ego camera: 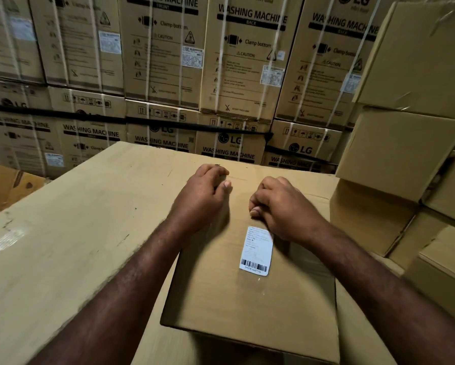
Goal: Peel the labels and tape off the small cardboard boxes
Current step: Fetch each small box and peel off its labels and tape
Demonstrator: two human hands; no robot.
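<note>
A small cardboard box (221, 293) lies flat on a big carton in front of me. On its top sits a white barcode label (256, 251) under glossy clear tape. My left hand (202, 196) grips the box's far left corner, fingers curled over the far edge and thumb lying on top. My right hand (279, 206) rests on the box top just above the label. Its fingers are curled, and the fingertips and thumb meet against the cardboard. I cannot see any tape between them.
The big carton (76, 246) serves as the work surface, with a patch of clear tape at its left side. Plain cardboard boxes (400, 154) are stacked at the right. A wall of strapped washing machine cartons (163, 61) stands behind. An opened box (8, 185) sits at the far left.
</note>
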